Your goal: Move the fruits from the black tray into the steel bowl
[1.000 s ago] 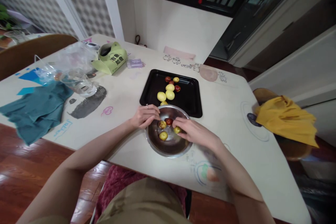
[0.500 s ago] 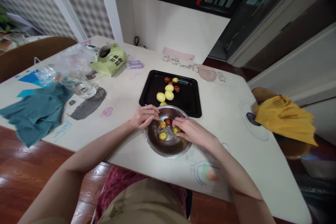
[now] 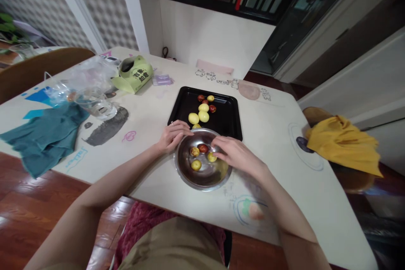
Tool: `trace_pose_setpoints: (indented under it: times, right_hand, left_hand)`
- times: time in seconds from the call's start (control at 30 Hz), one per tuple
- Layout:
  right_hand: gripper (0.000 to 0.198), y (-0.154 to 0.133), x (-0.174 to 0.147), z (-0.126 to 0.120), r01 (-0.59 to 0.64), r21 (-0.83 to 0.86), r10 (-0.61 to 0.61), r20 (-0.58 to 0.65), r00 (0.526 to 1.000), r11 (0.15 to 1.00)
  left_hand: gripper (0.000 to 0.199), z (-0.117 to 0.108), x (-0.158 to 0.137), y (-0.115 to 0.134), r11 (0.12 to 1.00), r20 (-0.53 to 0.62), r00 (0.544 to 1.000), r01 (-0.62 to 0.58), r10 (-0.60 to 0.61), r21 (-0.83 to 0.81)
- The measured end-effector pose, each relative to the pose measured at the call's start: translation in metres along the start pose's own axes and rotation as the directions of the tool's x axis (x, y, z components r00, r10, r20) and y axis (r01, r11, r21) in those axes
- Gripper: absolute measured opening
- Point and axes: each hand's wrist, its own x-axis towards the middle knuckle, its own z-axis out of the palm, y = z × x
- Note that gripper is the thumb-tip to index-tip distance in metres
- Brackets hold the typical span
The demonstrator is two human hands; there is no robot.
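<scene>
A shiny metal bowl (image 3: pixel 202 181) stands on the table, overlapping the near edge of a black tray (image 3: pixel 226 112). My left hand (image 3: pixel 175 136) holds the bowl's upper left rim. Over its right side reaches my right hand (image 3: pixel 236 154), fingers apart, their tips close to a small yellow fruit (image 3: pixel 211 157); contact is hard to make out. Also in the bowl lie a dark red fruit (image 3: pixel 203 148), a brown-mottled yellow fruit (image 3: pixel 194 152) and another yellow fruit (image 3: pixel 196 165). The tray carries several red fruits (image 3: pixel 212 109) and larger pale yellow ones (image 3: pixel 203 116).
To the left lie a teal cloth (image 3: pixel 47 135), a clear glass pitcher (image 3: pixel 99 105), clear plastic bags (image 3: pixel 90 69) and a green carton (image 3: pixel 134 76). A small purple packet (image 3: pixel 162 79) sits behind. A yellow cloth (image 3: pixel 343 143) hangs over a chair at the right.
My right hand has drawn slightly to the right and its fingers have spread, leaving more of the yellow fruit showing. The left hand stays on the rim.
</scene>
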Motion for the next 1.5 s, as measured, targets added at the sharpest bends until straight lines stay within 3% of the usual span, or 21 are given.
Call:
trace_pose_setpoints:
  times: [0.17, 0.33, 0.43, 0.63, 0.8, 1.0, 1.13, 1.27, 1.37, 1.43, 1.5]
  right_hand:
    - [0.003, 0.008, 0.001, -0.004, -0.018, -0.018, 0.016, -0.104, 0.994, 1.0]
    - [0.009, 0.007, -0.001, -0.009, 0.007, 0.006, -0.005, -0.182, 0.983, 1.0]
    - [0.011, 0.006, -0.005, -0.011, 0.006, 0.044, 0.006, -0.266, 0.964, 0.999]
    - [0.012, 0.001, -0.023, 0.003, 0.063, 0.105, -0.008, -0.457, 0.89, 0.993]
    - [0.011, -0.009, -0.033, 0.038, 0.203, 0.053, -0.148, -0.517, 0.843, 0.978]
    - [0.015, -0.017, -0.038, 0.069, 0.249, -0.036, -0.217, -0.619, 0.754, 0.968]
    - [0.016, -0.017, -0.039, 0.075, 0.263, -0.067, -0.234, -0.698, 0.677, 0.962]
    - [0.017, -0.018, -0.037, 0.078, 0.255, -0.084, -0.227, -0.76, 0.609, 0.963]
    - [0.022, -0.02, -0.035, 0.078, 0.238, -0.086, -0.213, -0.783, 0.584, 0.967]
    - [0.026, -0.02, -0.034, 0.077, 0.218, -0.103, -0.212, -0.799, 0.563, 0.97]
    - [0.033, -0.02, -0.035, 0.076, 0.188, -0.164, -0.242, -0.803, 0.544, 0.968]
  left_hand:
    - [0.039, 0.0, 0.001, -0.016, 0.989, 0.043, 0.989, 0.144, -0.144, 0.016]
    - [0.042, -0.003, 0.011, -0.035, 0.988, 0.242, 0.958, 0.153, -0.157, 0.033]
    - [0.046, -0.003, 0.022, -0.043, 0.986, 0.386, 0.907, 0.142, -0.166, 0.09]
    - [0.055, -0.006, 0.049, -0.059, 0.974, 0.637, 0.744, 0.083, -0.201, 0.21]
    - [0.054, 0.0, 0.06, -0.067, 0.963, 0.679, 0.704, 0.027, -0.208, 0.267]
    - [0.039, 0.003, 0.058, -0.065, 0.959, 0.629, 0.744, 0.057, -0.227, 0.278]
    - [0.029, -0.003, 0.053, -0.062, 0.948, 0.499, 0.827, 0.116, -0.258, 0.297]
    - [0.027, -0.013, 0.05, -0.053, 0.943, 0.288, 0.929, 0.144, -0.233, 0.299]
    - [0.028, -0.017, 0.049, -0.03, 0.954, 0.078, 0.98, 0.158, -0.183, 0.255]
    - [0.031, -0.015, 0.048, -0.007, 0.957, -0.033, 0.982, 0.187, -0.184, 0.221]
    - [0.033, -0.008, 0.046, 0.019, 0.965, -0.073, 0.976, 0.213, -0.204, 0.151]
